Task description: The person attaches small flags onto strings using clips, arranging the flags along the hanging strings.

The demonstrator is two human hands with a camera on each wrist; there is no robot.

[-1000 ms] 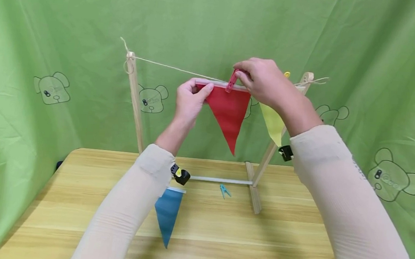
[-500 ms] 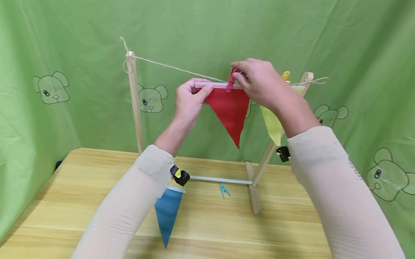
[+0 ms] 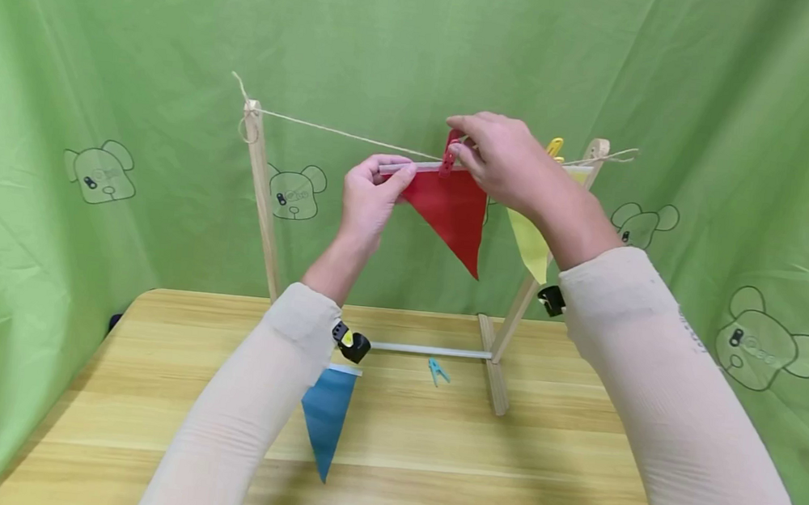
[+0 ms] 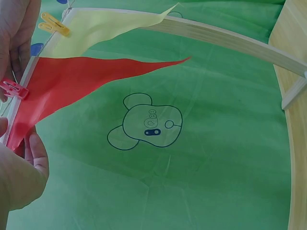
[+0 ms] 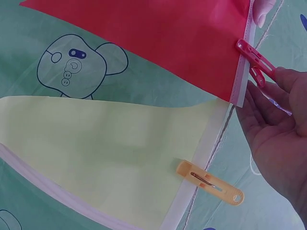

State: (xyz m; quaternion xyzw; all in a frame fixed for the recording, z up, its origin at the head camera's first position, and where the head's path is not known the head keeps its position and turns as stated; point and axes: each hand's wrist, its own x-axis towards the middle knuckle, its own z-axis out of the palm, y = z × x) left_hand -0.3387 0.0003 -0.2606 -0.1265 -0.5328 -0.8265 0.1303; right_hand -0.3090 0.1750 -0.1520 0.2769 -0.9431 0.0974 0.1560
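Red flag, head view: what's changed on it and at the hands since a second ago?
The lower tip of the red flag has swung right and up, and its left top corner dipped slightly. Nothing was gripped or let go: the left hand holds the flag's top edge, the right hand pinches the red clip. The blue flag and blue clip stayed put.

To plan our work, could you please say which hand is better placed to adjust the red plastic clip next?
Probably the right hand: it pinches the red plastic clip, while the left hand holds the white-edged red triangular flag.
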